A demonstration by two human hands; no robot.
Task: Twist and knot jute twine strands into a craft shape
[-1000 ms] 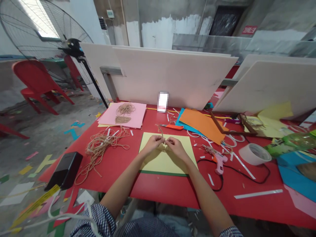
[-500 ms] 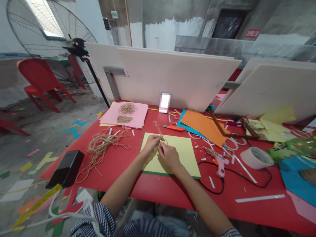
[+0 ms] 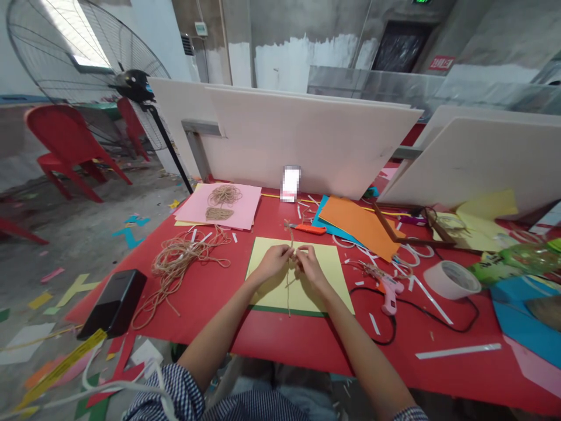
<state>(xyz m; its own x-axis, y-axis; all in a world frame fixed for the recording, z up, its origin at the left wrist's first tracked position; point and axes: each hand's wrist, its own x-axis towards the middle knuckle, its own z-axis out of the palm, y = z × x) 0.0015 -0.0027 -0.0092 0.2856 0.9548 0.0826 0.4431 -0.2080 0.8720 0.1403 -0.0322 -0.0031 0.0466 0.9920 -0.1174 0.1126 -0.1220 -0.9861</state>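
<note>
The red desk (image 3: 307,339) ran out of view at the right and at its near edge, where checked sleeves cut in. White boards (image 3: 307,140) leaned along its far edge and hid whatever lay behind them. A yellow sheet (image 3: 326,251) lay at the middle of the near edge, its lower corners partly covered by the person's forearms. An orange sheet (image 3: 357,222) lay beyond it toward the far right, and a pink sheet (image 3: 245,207) carrying two small coils lay toward the far left corner. A loose heap of twine (image 3: 179,260) sprawled near the left edge, with a black box (image 3: 114,301) at the near left corner. A tape roll (image 3: 451,279) and a pink glue gun (image 3: 388,289) lay to the right of the yellow sheet, the gun's black cord looping toward the near edge.

Over the yellow sheet, the left hand (image 3: 274,260) and the right hand (image 3: 309,262) met fingertip to fingertip, both pinched closed on a twine strand (image 3: 288,292). One end of the strand rose just past the sheet's far edge and the other trailed down to its near edge. The fingers hid the part between them, so I could not tell whether it was knotted or looped there.
</note>
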